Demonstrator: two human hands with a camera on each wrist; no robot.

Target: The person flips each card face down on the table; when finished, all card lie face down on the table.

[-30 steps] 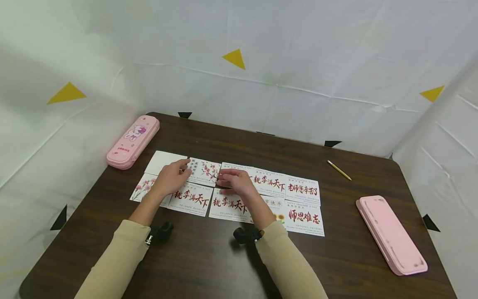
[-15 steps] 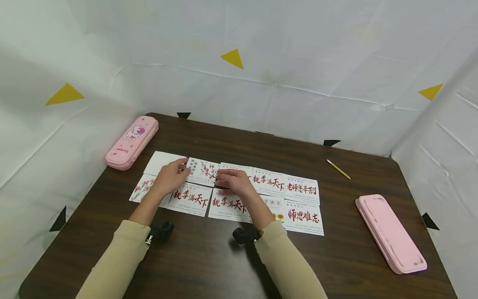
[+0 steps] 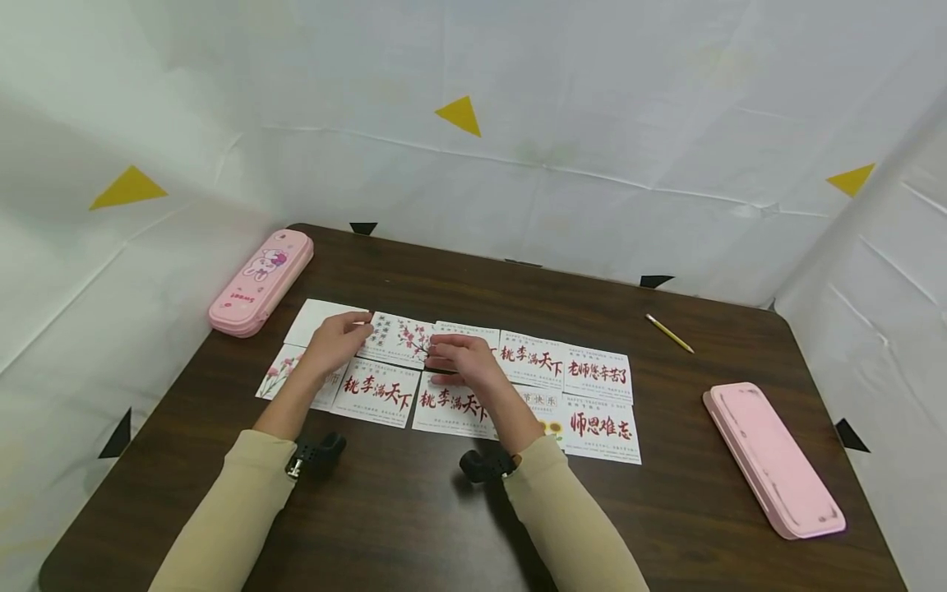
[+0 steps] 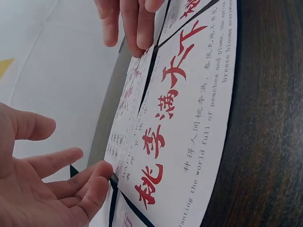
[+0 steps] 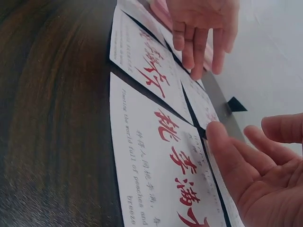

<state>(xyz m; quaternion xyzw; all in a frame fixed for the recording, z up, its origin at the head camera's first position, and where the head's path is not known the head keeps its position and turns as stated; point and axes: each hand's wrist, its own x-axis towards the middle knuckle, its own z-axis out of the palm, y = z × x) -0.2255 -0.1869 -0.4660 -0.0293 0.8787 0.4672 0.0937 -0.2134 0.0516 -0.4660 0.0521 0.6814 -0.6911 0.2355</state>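
Note:
A postcard with pink blossom branches [image 3: 405,337] lies in the far row of cards, between the hands. The left hand [image 3: 333,345] is at its left side, over the seam with a blank white card [image 3: 314,316]; in the left wrist view its lower fingers reach the card edge. At the right end of the blossom card, the right hand [image 3: 473,362] has its fingertips on or just above the edge. Both hands have loosely bent, spread fingers and grip nothing. Below the blossom card lies a postcard with red lettering [image 3: 377,392]. The right hand partly covers neighbouring cards.
More lettered cards [image 3: 598,374] continue the two rows rightward, and a flower card [image 3: 277,374] lies at the left end. A pink pencil case [image 3: 262,279] stands back left, another pink case [image 3: 773,460] at right. A yellow pencil [image 3: 669,333] lies back right.
The left hand has shifted slightly left, uncovering a little more of the blossom card and the card below. The right hand stays almost still, and the cards look unmoved.

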